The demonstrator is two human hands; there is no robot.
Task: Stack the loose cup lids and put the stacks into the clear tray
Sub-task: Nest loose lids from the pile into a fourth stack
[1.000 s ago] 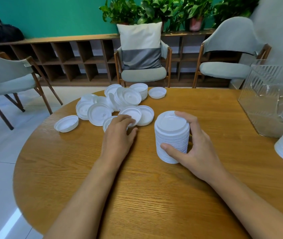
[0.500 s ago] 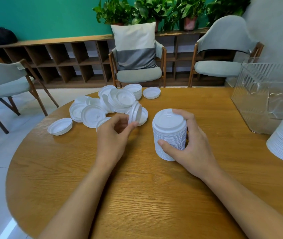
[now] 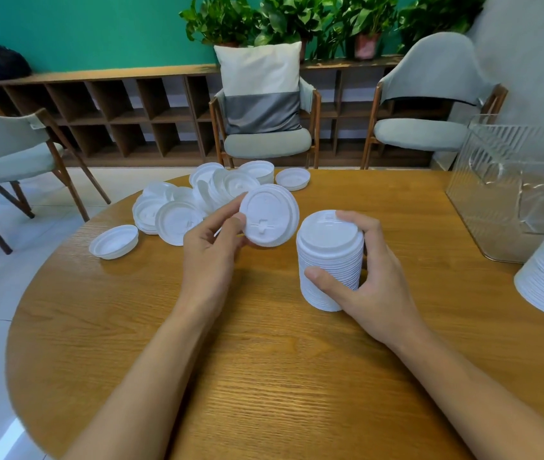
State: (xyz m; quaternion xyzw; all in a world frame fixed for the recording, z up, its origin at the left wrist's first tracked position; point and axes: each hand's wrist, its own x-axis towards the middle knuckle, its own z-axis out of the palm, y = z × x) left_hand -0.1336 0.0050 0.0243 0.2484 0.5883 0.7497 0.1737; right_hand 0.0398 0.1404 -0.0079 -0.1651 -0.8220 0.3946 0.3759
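lid [image 3: 270, 215] in left hand [image 3: 209, 250]

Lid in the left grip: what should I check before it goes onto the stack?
1. lid secured: left grip pinches its edge, above the table: ok.
2. Lid level over the stack: tilted, beside it: not ok.
3. Stack steadied: right grip holds it upright: ok.
4. Stack top free: right fingertips rest on its far rim: not ok.
5. One lid only in the left grip: cannot tell.
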